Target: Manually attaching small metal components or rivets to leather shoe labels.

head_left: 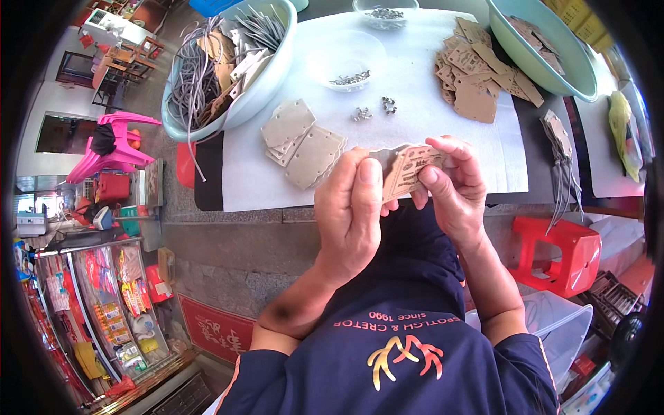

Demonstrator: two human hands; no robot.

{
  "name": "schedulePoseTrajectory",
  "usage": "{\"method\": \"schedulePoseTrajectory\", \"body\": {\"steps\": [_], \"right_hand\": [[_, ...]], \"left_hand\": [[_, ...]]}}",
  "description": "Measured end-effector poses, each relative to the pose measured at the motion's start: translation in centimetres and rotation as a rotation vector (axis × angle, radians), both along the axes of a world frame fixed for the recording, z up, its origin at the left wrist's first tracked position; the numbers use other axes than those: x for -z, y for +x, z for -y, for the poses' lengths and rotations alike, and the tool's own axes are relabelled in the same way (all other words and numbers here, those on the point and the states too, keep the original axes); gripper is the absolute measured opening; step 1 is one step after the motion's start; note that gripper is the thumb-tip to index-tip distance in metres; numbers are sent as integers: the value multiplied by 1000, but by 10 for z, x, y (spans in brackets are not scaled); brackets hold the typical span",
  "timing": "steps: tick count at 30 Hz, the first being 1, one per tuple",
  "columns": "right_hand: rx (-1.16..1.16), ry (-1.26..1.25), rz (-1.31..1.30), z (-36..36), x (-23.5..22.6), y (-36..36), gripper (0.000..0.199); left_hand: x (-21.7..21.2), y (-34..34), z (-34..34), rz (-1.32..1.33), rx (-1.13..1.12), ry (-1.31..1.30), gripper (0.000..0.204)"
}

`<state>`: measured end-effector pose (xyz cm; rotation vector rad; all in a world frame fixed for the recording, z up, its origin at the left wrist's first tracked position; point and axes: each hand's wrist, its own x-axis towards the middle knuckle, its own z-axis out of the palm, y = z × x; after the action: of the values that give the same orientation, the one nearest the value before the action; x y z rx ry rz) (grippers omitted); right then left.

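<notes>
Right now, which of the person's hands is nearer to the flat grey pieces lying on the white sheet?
Left. The left hand is just right of the grey pieces, slightly nearer the body; the right hand is farther right, beyond the left.

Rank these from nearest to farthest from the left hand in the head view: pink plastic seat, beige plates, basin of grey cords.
1. Beige plates: just left of the left hand.
2. Basin of grey cords: beyond the plates, upper left.
3. Pink plastic seat: farthest, out at far left.
</notes>
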<state>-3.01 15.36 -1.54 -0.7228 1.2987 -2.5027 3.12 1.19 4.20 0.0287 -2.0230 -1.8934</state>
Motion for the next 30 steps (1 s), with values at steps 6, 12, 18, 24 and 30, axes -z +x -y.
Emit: {"method": "schedulePoseTrajectory", "body": {"steps": [6,12,18,24,30], "right_hand": [[154,179,27,5,-13,7,35],[201,330,13,5,-17,10,37],[150,378,93,7,-26,11,38],[74,419,153,4,-24,8,40],[51,391,197,6,-26,10,38]], "left_hand": [[7,-5,-2,60,-75,-12,31],[17,-9,1,88,-70,35,30],[28,-11,5,112,-52,268,31],[29,-11,1,114,-86,246,33],[35,-10,3,81,-67,309,27]]}}
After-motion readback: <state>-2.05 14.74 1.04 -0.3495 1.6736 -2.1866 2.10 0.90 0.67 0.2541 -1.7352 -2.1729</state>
